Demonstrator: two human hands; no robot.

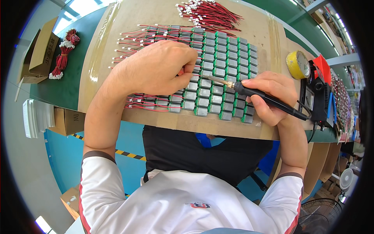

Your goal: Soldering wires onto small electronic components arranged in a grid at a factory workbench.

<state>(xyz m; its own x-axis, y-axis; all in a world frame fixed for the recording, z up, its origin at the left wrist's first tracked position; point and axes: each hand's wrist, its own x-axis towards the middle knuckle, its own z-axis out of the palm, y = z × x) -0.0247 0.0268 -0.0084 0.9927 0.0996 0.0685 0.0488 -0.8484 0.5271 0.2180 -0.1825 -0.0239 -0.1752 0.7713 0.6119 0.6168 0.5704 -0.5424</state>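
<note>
Soldering iron (244, 90) gripped by right hand (279, 84), left hand (167, 64) pinching wire (196, 75), cardboard (144, 13), blue floor (66, 156)

green table (70, 91), brown cardboard (144, 13) on top, rows of grey modules (220, 62), pile of red wires (214, 15)

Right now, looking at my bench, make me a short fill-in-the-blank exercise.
The right hand grips a soldering iron with a ____-coloured handle.
The roll of tape is coloured ____.
The loose wires beyond the modules have ____-coloured connectors.
The open cardboard box stands on your ____ side.
Missing words: black; yellow; white; left.
</note>
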